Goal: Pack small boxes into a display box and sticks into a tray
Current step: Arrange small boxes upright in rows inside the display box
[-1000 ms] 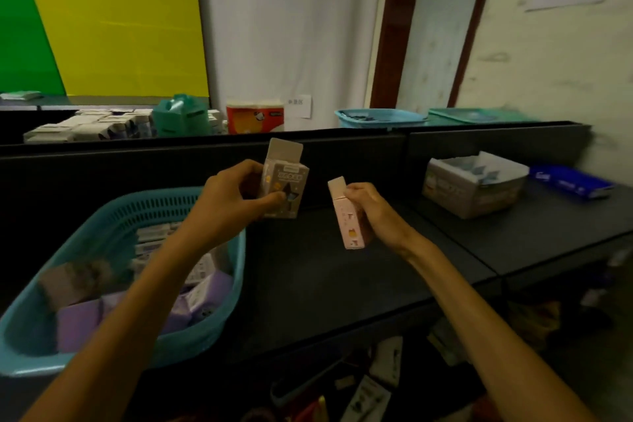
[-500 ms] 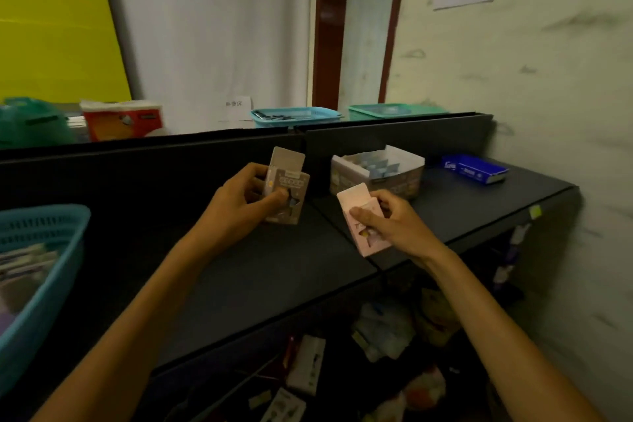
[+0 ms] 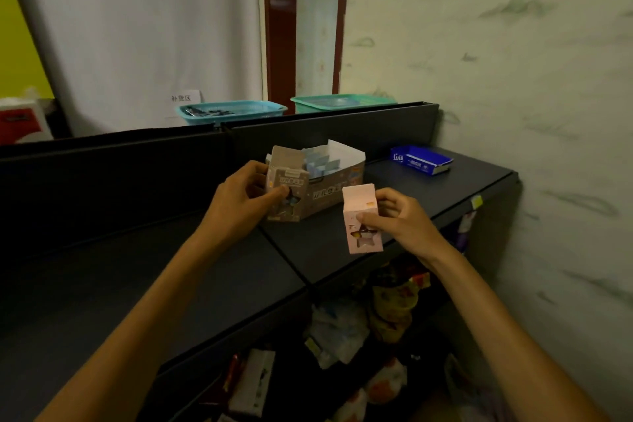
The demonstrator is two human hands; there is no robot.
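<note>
My left hand (image 3: pixel 239 204) grips a small grey box (image 3: pixel 287 192) with its top flap up, held just in front of the display box (image 3: pixel 346 178). The display box is open-topped cardboard on the dark shelf (image 3: pixel 445 192), with several small boxes standing inside. My right hand (image 3: pixel 397 221) pinches a small pink box (image 3: pixel 362 219) with a star-shaped window, held upright to the right of the display box's front. A blue tray (image 3: pixel 233 110) with dark sticks sits behind the partition.
A green tray (image 3: pixel 342 102) stands beside the blue one on the far side. A blue carton (image 3: pixel 419 160) lies on the shelf at the right, near the wall. Bags and packages fill the space under the shelf (image 3: pixel 376 325).
The view has swung right, so the teal basket left the frame. Both hands carried their boxes toward the display box, and the pink box is now upright.
</note>
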